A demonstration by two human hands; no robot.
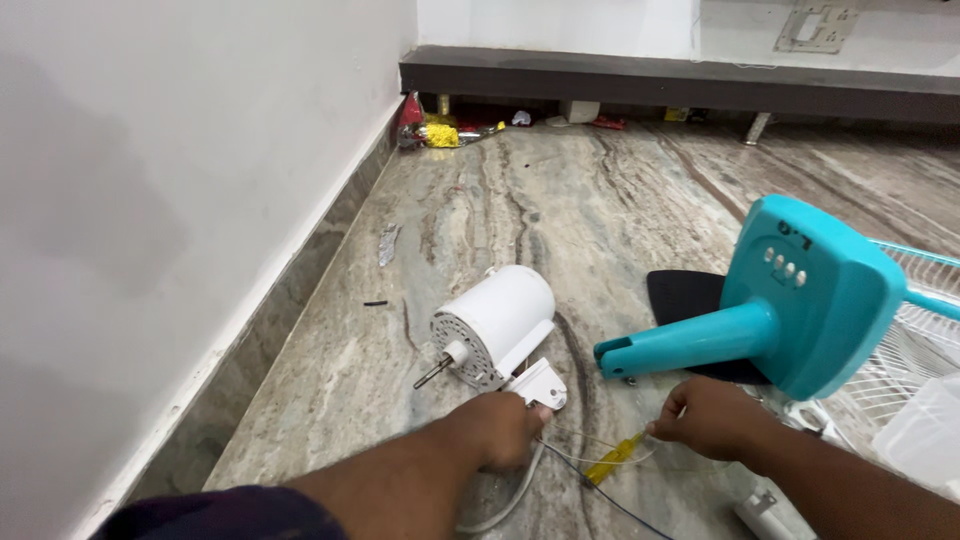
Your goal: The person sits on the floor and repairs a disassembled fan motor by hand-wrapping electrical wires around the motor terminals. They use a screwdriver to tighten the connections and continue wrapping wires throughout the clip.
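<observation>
Down on the marble floor point(600, 200), the left hand point(500, 430) is curled nearly closed, its fingers pressed onto the white bracket point(540, 385) that juts from the fan motor point(495, 322); whether it truly pinches the bracket or only bears down on it I cannot tell. The right hand point(715, 418), at about three o'clock from the left one, has thumb and fingers drawn together on the yellow-handled screwdriver point(612, 460), whose handle slants toward seven o'clock between the two hands.

The motor is a white cylinder lying on its side just at twelve o'clock of the left hand, its vented face and bare metal shaft point(433, 374) pointing toward eight o'clock. A white cable point(505, 505) and thin wires point(580, 458) trail from it under the hands.

At two o'clock from the right hand lies the teal fan housing point(810, 300), tipped over, with a row of small pale buttons on its back and a neck reaching toward the motor; a black pad point(685, 295) sits beneath it. A white wire grille point(915, 340) lies at the right edge.

Far off at twelve o'clock, under a dark ledge point(680, 85), there are crumpled red and yellow wrappers point(435, 130). A pale switch plate point(818, 28) hangs on the wall above.
</observation>
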